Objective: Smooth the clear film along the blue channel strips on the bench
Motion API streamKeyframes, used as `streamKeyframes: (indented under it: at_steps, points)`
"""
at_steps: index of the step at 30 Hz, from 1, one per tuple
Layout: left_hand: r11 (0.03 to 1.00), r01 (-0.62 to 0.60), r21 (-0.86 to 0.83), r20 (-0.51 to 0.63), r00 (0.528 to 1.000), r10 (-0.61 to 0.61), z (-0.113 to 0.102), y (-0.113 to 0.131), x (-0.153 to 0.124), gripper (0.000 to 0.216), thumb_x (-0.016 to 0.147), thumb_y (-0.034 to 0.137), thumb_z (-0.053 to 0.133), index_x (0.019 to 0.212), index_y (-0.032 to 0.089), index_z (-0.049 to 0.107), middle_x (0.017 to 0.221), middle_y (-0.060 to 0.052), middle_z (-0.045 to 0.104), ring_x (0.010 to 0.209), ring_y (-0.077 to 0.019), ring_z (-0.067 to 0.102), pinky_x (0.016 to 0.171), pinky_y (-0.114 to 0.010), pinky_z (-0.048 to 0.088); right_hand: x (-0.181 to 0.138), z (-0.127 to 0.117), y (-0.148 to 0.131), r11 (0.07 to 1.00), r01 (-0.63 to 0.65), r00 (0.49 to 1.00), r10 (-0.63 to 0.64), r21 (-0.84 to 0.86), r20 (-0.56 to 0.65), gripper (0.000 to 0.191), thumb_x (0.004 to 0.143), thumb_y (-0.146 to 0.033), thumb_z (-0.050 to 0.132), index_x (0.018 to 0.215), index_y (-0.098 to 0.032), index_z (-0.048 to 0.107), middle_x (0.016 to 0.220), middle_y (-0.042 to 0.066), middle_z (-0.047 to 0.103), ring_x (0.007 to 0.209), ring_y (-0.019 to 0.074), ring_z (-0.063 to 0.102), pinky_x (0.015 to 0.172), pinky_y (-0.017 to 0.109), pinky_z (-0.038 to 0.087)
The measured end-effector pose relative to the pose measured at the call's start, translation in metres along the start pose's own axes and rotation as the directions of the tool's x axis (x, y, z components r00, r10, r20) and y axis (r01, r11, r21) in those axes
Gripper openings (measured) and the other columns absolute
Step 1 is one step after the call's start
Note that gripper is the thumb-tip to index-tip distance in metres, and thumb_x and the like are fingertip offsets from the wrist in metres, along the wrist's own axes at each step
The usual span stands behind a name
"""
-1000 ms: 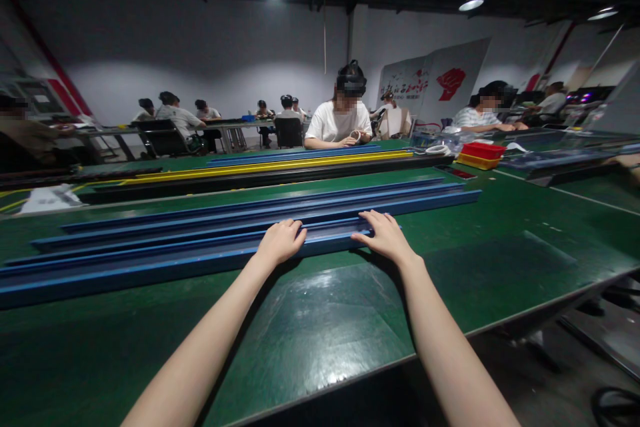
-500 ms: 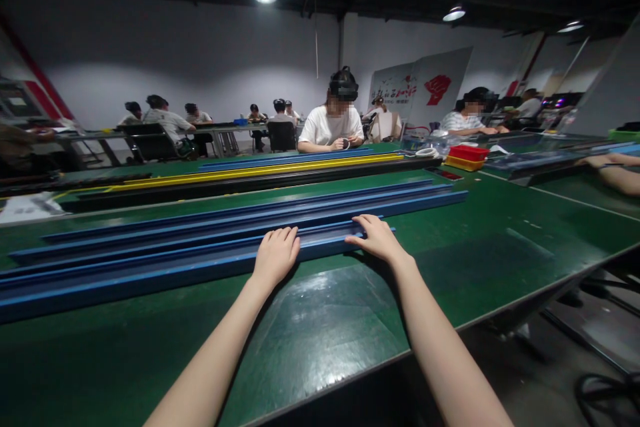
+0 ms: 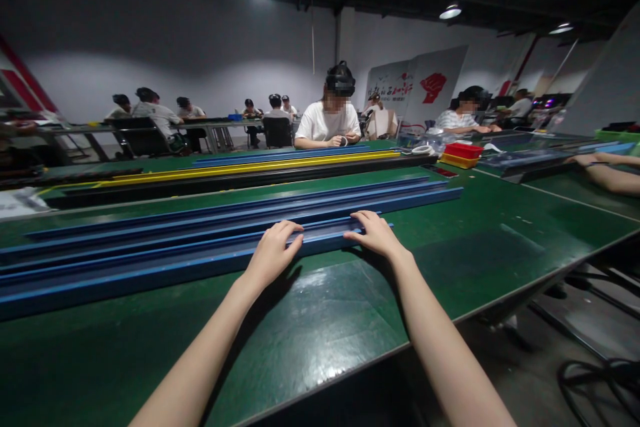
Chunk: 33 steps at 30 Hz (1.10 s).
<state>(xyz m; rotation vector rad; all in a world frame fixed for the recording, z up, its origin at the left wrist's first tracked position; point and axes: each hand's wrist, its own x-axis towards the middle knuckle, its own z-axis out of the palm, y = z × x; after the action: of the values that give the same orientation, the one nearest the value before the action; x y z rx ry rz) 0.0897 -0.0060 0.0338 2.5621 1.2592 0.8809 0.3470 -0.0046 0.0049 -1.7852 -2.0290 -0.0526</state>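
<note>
Closest to me on the green table (image 3: 320,320) lies a long blue U-shaped channel (image 3: 165,267), its open side up. Over its near wall, toward the right end, my left hand (image 3: 274,247) has its fingers bent across the channel and its thumb apart. Whether those fingertips touch it is hard to see. Further right, my right hand (image 3: 374,233) spans the same channel, thumb at the near wall and fingers at the far wall. Two more blue channels (image 3: 235,217) run parallel just behind.
Past the blue channels lie yellow strips (image 3: 260,167) and black strips (image 3: 230,181). A red and yellow bin (image 3: 461,153) stands to the right rear. Opposite sits a person (image 3: 327,121) in white; at the right, a co-worker's arm (image 3: 607,170) reaches over dark blue pieces.
My left hand has lifted and turned slightly, its thumb now apart from the fingers. My right hand stays near the channel's end. The view has shifted a little.
</note>
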Motion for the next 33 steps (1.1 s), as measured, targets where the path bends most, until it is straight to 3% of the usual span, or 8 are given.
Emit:
streamKeyframes:
  at_steps: [4, 9, 15, 24, 33]
  points:
    - [0.999, -0.033, -0.002, 0.247, 0.968, 0.032, -0.007, 0.023, -0.007, 0.025, 0.085, 0.036, 0.039, 0.084, 0.021, 0.059, 0.084, -0.001, 0.063, 0.079, -0.0155, 0.057, 0.072, -0.025, 0.041, 0.000, 0.000, 0.000, 1.000, -0.006, 1.000, 0.006, -0.008, -0.002, 0.057, 0.074, -0.056, 0.051, 0.119, -0.020, 0.050, 0.124, 0.011, 0.049, 0.116, 0.0246, 0.042, 0.092, 0.039, 0.034]
    - [0.995, -0.035, 0.096, 0.442, 0.897, -0.011, 0.001, 0.024, -0.014, 0.027, 0.077, 0.043, 0.053, 0.093, 0.022, 0.056, 0.095, -0.003, 0.061, 0.088, -0.0182, 0.056, 0.072, -0.025, 0.040, -0.001, -0.002, -0.003, 1.000, -0.015, 1.000, 0.016, -0.013, 0.010, 0.058, 0.075, -0.055, 0.051, 0.120, -0.019, 0.049, 0.125, 0.011, 0.049, 0.117, 0.0235, 0.041, 0.093, 0.038, 0.034]
    - [0.998, 0.041, 0.040, 0.494, 0.868, -0.056, 0.008, 0.010, -0.013, 0.032, 0.068, 0.044, 0.061, 0.090, 0.021, 0.056, 0.096, -0.003, 0.058, 0.090, -0.0193, 0.053, 0.073, -0.026, 0.040, -0.002, 0.001, -0.002, 1.000, -0.005, 1.000, 0.005, -0.013, -0.003, 0.059, 0.075, -0.055, 0.050, 0.121, -0.018, 0.048, 0.125, 0.012, 0.048, 0.118, 0.0232, 0.040, 0.092, 0.038, 0.035]
    - [0.994, 0.108, 0.031, 0.533, 0.839, -0.108, 0.015, 0.005, -0.011, 0.029, 0.064, 0.039, 0.063, 0.083, 0.020, 0.052, 0.083, -0.001, 0.056, 0.077, -0.0174, 0.054, 0.063, -0.024, 0.038, -0.002, 0.002, -0.002, 1.000, -0.014, 1.000, 0.014, 0.000, -0.005, 0.061, 0.073, -0.056, 0.053, 0.122, -0.019, 0.048, 0.126, 0.012, 0.047, 0.119, 0.0231, 0.038, 0.092, 0.039, 0.034]
    - [0.991, 0.130, 0.017, 0.480, 0.869, -0.122, 0.022, 0.008, -0.011, 0.017, 0.067, 0.032, 0.062, 0.070, 0.019, 0.051, 0.074, 0.000, 0.058, 0.071, -0.0156, 0.054, 0.057, -0.022, 0.034, -0.003, 0.002, -0.003, 1.000, -0.010, 1.000, 0.010, -0.011, -0.013, 0.060, 0.075, -0.055, 0.051, 0.121, -0.017, 0.048, 0.126, 0.012, 0.048, 0.119, 0.0234, 0.038, 0.093, 0.039, 0.033]
